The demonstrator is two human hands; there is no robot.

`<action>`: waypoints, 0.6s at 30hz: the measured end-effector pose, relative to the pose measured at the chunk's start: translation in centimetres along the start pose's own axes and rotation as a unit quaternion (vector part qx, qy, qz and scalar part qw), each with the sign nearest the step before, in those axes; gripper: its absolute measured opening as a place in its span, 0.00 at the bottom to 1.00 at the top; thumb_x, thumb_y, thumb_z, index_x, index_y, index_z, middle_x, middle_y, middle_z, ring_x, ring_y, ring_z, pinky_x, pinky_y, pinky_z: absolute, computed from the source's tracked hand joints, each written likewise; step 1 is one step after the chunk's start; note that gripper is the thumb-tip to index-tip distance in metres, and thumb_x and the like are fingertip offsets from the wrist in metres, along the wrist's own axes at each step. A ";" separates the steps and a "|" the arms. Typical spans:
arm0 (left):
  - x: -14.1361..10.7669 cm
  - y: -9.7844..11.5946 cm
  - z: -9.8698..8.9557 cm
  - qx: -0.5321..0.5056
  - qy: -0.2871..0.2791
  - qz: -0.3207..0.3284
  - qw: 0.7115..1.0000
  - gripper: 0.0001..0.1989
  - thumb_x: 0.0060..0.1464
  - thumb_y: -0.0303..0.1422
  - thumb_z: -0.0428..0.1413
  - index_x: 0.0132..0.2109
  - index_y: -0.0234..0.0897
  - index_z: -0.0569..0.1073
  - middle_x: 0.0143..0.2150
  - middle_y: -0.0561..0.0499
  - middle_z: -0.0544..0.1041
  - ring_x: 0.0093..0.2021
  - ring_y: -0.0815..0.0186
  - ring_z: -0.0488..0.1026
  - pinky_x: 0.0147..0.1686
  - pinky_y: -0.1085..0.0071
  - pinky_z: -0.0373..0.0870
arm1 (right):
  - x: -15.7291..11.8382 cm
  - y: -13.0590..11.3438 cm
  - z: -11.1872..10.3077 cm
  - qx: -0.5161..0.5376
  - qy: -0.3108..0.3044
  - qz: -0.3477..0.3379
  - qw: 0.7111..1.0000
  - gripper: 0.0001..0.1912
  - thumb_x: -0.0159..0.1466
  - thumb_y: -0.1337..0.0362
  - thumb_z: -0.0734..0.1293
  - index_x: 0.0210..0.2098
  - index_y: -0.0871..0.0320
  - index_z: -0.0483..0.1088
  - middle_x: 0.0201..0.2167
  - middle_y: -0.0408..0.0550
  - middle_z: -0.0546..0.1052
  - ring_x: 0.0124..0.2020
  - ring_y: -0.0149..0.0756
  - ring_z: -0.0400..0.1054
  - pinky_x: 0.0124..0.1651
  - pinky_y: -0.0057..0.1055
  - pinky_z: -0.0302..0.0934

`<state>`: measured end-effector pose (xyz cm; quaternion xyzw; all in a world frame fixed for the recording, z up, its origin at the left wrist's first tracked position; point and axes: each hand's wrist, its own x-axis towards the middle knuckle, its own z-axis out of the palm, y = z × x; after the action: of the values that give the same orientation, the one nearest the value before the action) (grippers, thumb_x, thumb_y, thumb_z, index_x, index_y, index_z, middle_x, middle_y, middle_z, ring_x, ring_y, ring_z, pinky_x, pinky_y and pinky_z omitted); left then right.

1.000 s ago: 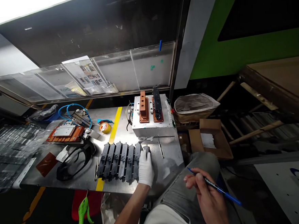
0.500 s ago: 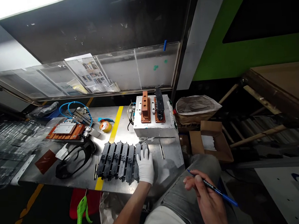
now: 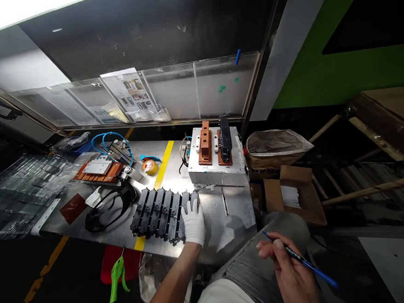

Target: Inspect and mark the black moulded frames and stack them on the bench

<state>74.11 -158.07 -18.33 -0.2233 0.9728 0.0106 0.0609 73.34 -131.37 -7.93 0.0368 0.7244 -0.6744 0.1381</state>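
Slim black plastic parts [image 3: 161, 214] lie side by side in a row on the metal table [image 3: 219, 256]. My left hand [image 3: 193, 223], in a white glove, rests on the right end of that row with its fingers spread. Its palm hides part of the last pieces. Over my lap, my bare right hand [image 3: 289, 265] is closed on a blue pen [image 3: 323, 277], its tip pointing up and left. Behind the row, a metal fixture block [image 3: 217, 174] carries a brown holder [image 3: 205, 144] and another black part [image 3: 225, 140] standing on a second mount.
To the left are safety glasses [image 3: 111, 208], a tape roll [image 3: 149, 167], an orange clamp fixture [image 3: 97, 170] and wrapped trays [image 3: 14, 197]. A thin knife [image 3: 225, 201] lies right of the row. A paper bag [image 3: 278, 157] and carton [image 3: 272, 195] stand beyond the table.
My left hand and the row of black parts have slid slightly left across the table. The view has shifted a little. The right hand still holds the pen.
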 end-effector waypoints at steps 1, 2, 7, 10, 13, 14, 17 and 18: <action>0.1 -0.4 -0.1 0.000 -0.004 -0.004 1.000 0.32 0.59 0.19 0.41 0.70 0.36 0.63 0.76 0.44 0.55 0.73 0.41 0.51 0.68 0.34 0.45 | 0.0 -0.1 0.0 0.001 0.000 0.000 1.000 0.20 0.69 0.44 0.62 0.36 0.55 0.71 0.33 0.49 0.78 0.49 0.47 0.73 0.60 0.46 0.65; 0.2 -0.7 -0.2 -0.002 -0.005 -0.007 1.000 0.33 0.60 0.19 0.40 0.70 0.36 0.62 0.75 0.45 0.55 0.72 0.41 0.51 0.68 0.34 0.45 | 0.0 -0.2 0.1 0.002 0.000 0.003 1.000 0.20 0.69 0.44 0.62 0.37 0.55 0.71 0.33 0.48 0.78 0.49 0.47 0.73 0.60 0.46 0.65; 0.2 -2.6 -0.2 -0.013 0.006 -0.010 1.000 0.32 0.60 0.21 0.43 0.70 0.37 0.63 0.75 0.45 0.58 0.72 0.42 0.52 0.68 0.35 0.46 | 0.5 -1.5 0.7 -0.053 -0.002 0.013 0.999 0.22 0.69 0.44 0.62 0.50 0.53 0.70 0.40 0.49 0.79 0.49 0.44 0.73 0.58 0.42 0.68; 0.0 -3.4 -0.2 -0.023 0.025 0.006 0.999 0.32 0.58 0.21 0.45 0.68 0.40 0.65 0.73 0.46 0.60 0.71 0.43 0.54 0.68 0.37 0.48 | 1.8 -1.1 1.2 -0.086 -0.055 -0.018 0.995 0.23 0.69 0.44 0.62 0.55 0.53 0.66 0.39 0.49 0.78 0.43 0.42 0.75 0.49 0.38 0.72; -0.2 -3.6 -0.9 -0.036 0.056 0.009 0.998 0.29 0.59 0.23 0.47 0.65 0.42 0.69 0.72 0.44 0.63 0.70 0.42 0.57 0.67 0.38 0.51 | 4.7 0.0 1.8 -0.140 -0.100 -0.060 0.983 0.22 0.70 0.47 0.61 0.58 0.53 0.62 0.43 0.51 0.77 0.43 0.42 0.75 0.46 0.36 0.73; -0.3 -3.6 -1.3 -0.042 0.067 0.008 0.997 0.27 0.59 0.25 0.49 0.64 0.42 0.71 0.71 0.42 0.64 0.70 0.41 0.57 0.66 0.38 0.52 | 6.1 0.2 2.0 -0.181 -0.109 -0.084 0.974 0.21 0.72 0.50 0.59 0.59 0.52 0.62 0.46 0.53 0.76 0.45 0.42 0.75 0.46 0.36 0.72; -1.4 -3.0 -2.2 -0.062 0.100 0.019 0.993 0.24 0.58 0.28 0.52 0.61 0.40 0.74 0.69 0.38 0.67 0.69 0.39 0.59 0.66 0.39 0.55 | 12.0 -1.2 2.9 -0.347 -0.112 -0.182 0.913 0.17 0.73 0.60 0.53 0.58 0.54 0.63 0.48 0.56 0.75 0.48 0.45 0.72 0.47 0.37 0.68; -1.9 -2.8 -2.2 -0.068 0.110 0.028 0.991 0.25 0.58 0.27 0.52 0.61 0.40 0.74 0.68 0.39 0.67 0.69 0.40 0.60 0.67 0.40 0.55 | 14.3 -2.3 3.3 -0.404 -0.111 -0.208 0.884 0.18 0.73 0.65 0.51 0.57 0.56 0.64 0.48 0.57 0.75 0.48 0.45 0.71 0.47 0.37 0.66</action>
<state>76.78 -159.84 -15.85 -0.1992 0.9765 0.0534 -0.0621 59.59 -136.73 -9.44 -0.2492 0.9049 -0.3364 0.0774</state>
